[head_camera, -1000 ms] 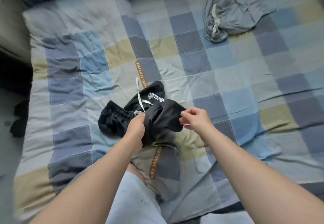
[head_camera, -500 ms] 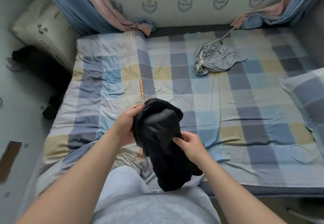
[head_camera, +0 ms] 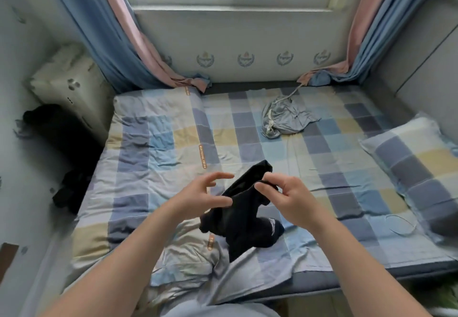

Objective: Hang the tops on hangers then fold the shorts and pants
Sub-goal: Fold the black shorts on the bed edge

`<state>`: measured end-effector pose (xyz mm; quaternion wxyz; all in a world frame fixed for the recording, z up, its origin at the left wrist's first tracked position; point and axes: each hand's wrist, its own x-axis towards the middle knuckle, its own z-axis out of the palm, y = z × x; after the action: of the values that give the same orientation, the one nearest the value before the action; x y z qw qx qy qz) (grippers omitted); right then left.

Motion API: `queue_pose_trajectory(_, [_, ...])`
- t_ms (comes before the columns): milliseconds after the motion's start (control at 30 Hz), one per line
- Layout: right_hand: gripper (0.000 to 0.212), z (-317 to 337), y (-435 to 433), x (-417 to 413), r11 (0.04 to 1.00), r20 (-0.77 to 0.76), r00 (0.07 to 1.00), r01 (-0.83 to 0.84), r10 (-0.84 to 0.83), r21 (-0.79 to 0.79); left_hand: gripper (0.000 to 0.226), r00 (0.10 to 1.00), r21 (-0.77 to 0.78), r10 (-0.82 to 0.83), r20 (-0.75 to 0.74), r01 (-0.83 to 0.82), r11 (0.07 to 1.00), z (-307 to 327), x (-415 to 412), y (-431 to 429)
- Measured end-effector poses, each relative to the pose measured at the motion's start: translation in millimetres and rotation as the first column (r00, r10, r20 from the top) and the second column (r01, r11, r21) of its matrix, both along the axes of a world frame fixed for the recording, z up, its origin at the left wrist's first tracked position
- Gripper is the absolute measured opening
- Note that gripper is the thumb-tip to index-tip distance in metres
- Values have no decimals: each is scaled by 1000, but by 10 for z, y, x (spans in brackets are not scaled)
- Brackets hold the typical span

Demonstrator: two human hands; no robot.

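Grip change: both hands had the black shorts [head_camera: 238, 225] bunched a moment ago. Now the left hand [head_camera: 205, 197] has let go, fingers [head_camera: 220, 176] spread and empty. The right hand [head_camera: 290, 197] pinches one edge, and the rest sags onto the bed [head_camera: 161, 143]. Probably hunting for the waistband before folding.

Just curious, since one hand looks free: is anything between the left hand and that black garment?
Nothing visible does. The left hand hovers open right beside the black garment, with no other object between them. The right hand pinches the garment's upper edge, holding it above the checked bed.
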<state>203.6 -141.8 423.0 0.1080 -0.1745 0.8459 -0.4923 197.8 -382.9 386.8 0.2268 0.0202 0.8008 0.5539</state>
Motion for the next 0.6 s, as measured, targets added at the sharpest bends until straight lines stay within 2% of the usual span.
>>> queue_pose_trajectory(67, [32,153,-269,51,998,-25,998,-51,50,-23,54,975,-66,-183,-129,176,982,97,117,-54])
queue_pose_trajectory(133, [29,323,-479,71,996,-79,995,-58,53,-63,34,951,-78,-187,-247,173,982,135,189,-100])
queue_pose_trajectory(167, [28,409,-557,71,995,-108,993,-48,39,-86,23,947,-57,-149,-284,138,989,194,223,-134])
queue_pose_trajectory(300, [28,665,-650,16,994,-171,985,-9,-10,-108,26,896,-5,101,-433,-115,993,436,254,-451])
queue_pose_trajectory(433, [26,659,-598,-68,999,-37,999,-34,32,-35,28,843,158,250,-476,-198,967,815,213,-656])
queue_pose_trajectory(533, [14,456,-568,-105,999,86,995,-43,42,12,36,811,288,350,-469,-235,928,1031,184,-674])
queue_pose_trajectory(600, [27,270,-518,-130,999,152,988,-27,22,28,33,787,339,409,-461,-270,901,1105,157,-698])
